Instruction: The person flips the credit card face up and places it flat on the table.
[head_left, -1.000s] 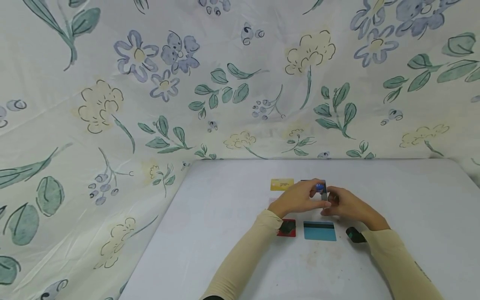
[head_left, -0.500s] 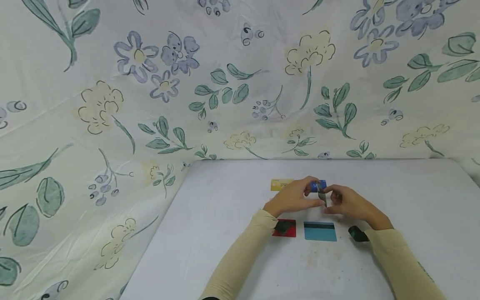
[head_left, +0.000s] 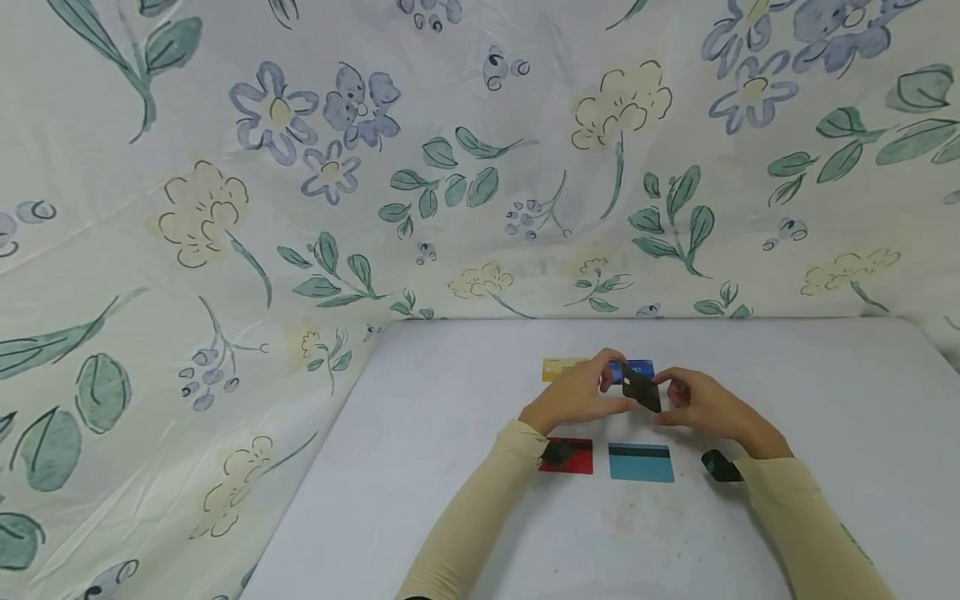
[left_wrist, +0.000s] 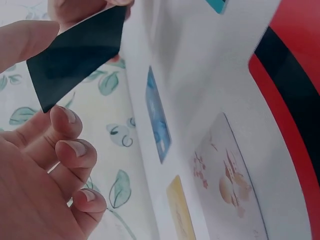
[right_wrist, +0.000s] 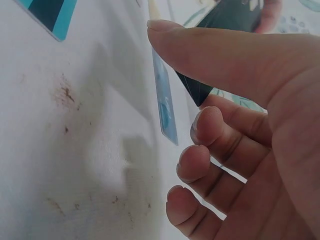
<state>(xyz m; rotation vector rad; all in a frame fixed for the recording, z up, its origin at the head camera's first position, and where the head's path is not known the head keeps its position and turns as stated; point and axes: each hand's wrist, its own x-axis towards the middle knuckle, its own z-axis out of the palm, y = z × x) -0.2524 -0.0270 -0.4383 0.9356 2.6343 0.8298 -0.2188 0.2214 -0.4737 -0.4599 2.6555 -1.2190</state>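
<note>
Item 1: black rectangular plastic card (head_left: 642, 390), thin, smooth, dark-faced; small pale mark near left end in the head view, slight sheen with greenish cast in the left wrist view. Raised above the flat white desk (head_left: 420, 467), tilted, outline skewed to a slanting 4-sided shape. Held between left hand (head_left: 579, 393) and right hand (head_left: 711, 408): pinched at opposite ends by thumb and fingertip of each, other fingers of both loosely bent.

Laid flat on the desk:
- 1 rectangular blue plastic card (head_left: 643, 367), just behind the raised card in the head view, partly masked by it and by left fingers.
- 1 rectangular yellow plastic card (head_left: 557, 368), left of the blue, partly masked by left hand.
- 1 rectangular pale card with floral print (left_wrist: 225, 180), between yellow and red in the left wrist view.
- 1 rectangular red plastic card with black stripe (head_left: 579, 467), nearer side, partly hidden at left wrist.
- 1 rectangular light-blue plastic card with dark stripe (head_left: 641, 468), right of the red, fully visible.
</note>
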